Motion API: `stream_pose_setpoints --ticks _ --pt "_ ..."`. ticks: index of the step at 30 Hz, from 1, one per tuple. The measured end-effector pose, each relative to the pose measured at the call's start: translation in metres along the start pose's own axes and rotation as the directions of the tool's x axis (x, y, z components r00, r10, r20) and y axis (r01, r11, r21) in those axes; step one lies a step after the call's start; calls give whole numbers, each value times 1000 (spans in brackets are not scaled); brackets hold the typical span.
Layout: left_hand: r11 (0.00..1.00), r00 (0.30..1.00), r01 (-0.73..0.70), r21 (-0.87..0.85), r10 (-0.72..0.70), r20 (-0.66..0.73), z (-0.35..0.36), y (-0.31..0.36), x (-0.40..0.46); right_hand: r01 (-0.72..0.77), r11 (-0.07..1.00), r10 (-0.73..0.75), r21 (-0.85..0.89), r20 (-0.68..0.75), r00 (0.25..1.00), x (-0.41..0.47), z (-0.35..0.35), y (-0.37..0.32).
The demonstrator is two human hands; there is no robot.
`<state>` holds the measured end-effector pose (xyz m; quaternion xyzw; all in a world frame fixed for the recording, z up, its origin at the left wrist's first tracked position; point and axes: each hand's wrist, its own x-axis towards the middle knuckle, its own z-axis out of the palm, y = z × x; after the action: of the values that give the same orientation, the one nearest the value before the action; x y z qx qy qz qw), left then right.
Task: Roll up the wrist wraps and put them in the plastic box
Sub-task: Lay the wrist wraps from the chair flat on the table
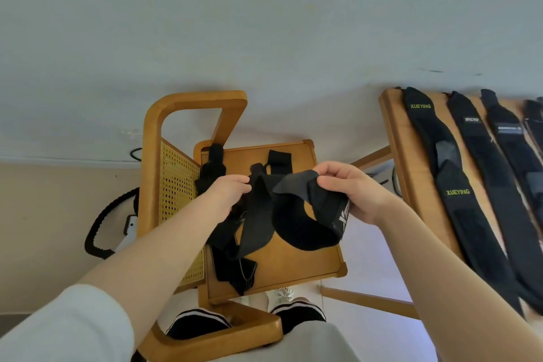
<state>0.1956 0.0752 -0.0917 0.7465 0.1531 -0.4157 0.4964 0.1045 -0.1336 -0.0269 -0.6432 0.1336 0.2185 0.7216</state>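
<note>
A black wrist wrap (296,229) hangs in a loose curl above the small wooden side table (296,261). My right hand (351,191) pinches its grey end and the part with white lettering. My left hand (227,194) grips another part of the black strap at the left. More black wraps (235,270) lie in a tangle on the table under my hands. Several flat wrist wraps (452,194) lie side by side on a second wooden surface at the right. No plastic box is in view.
The side table has a curved wooden handle frame (188,103) and a cane panel (176,185) on its left. A black coiled cable (102,223) lies on the floor at the left. My feet in dark shoes (199,323) stand below the table.
</note>
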Motion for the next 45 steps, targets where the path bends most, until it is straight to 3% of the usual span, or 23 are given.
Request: stream_pose_setpoints --ticks 1,3,6,9,11,14,18,21,24,28,31,33,35,37,41,43,45 --pt "995 999 -35 88 36 -12 4 6 -4 7 1000 -8 18 19 1000 0 1 -1" --pt "982 986 -166 92 168 -11 7 21 -15 27 998 -30 57 49 998 2 2 -3" --pt "945 914 -321 -61 327 239 8 40 -38 51 996 -56 72 59 997 5 3 -4" --pt "893 822 -435 113 343 455 5 43 -53 79 993 -85 92 57 995 7 0 -5" --pt "895 792 -442 67 354 497 1 39 -51 88 991 -96 105 68 993 5 -3 -8" --pt "923 780 -357 -142 378 499 -5 32 -45 46 996 -46 81 -2 999 -1 -3 -15" --pt "913 754 -161 -374 358 550 3 30 -48 -164 985 146 -50 -254 956 3 10 -11" --pt "921 795 -289 -261 383 470 15 32 -54 -261 917 156 -302 -331 931 3 27 -14" --pt "890 859 -455 20 433 274 23 33 -60 -281 905 145 -319 -391 909 -1 34 -14" --pt "613 715 -699 368 601 357 23 36 -65 -258 954 175 -155 -413 894 -19 29 -9" --pt "397 590 -794 459 682 431 25 36 -62 -245 968 198 -51 -447 873 -33 29 -4" --pt "309 528 -827 469 711 463 28 33 -59 -265 962 198 -63 -508 838 -41 28 -2" --pt "219 475 -851 478 711 519 31 28 -54 -268 953 154 -141 -536 830 -48 26 0" --pt "62 383 -859 508 735 559 34 26 -50 -292 907 86 -304 -545 834 -54 27 -1" --pt "-340 83 -744 574 806 585 43 27 -51 -291 680 -98 -673 -476 874 -54 29 -1" --pt "-380 68 -706 597 804 591 46 25 -47 -254 607 -190 -753 -448 874 -55 30 -3" --pt "-349 155 -675 650 794 588 46 22 -44 -174 605 -269 -777 -405 874 -60 30 -5"
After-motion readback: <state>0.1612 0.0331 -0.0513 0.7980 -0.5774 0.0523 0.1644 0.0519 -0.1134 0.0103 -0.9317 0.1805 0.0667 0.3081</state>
